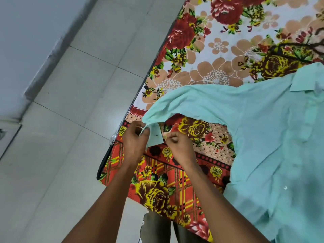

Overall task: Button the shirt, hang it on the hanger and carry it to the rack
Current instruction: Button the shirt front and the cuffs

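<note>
Head view, looking down over a bed (219, 55) covered in a floral sheet beside a tiled floor (78, 76). A pale green shirt (263, 128) lies spread on the bed to the person's right, collar (305, 81) toward the far side, one sleeve (184, 102) drawn out leftward to the bed's edge. The sleeve's long axis runs from the shirt body toward the hands, ending in the cuff (155, 135), where a dark buttonhole is visible. The left hand (135, 139) pinches the cuff's outer edge, fingers curled round the cloth. The right hand (177, 144) sits just beside the cuff's other edge, fingers curled; whether it grips cloth or a button cannot be told. Judged step: fastening the cuff, both hands about equally near. No hanger or rack is in view.
</note>
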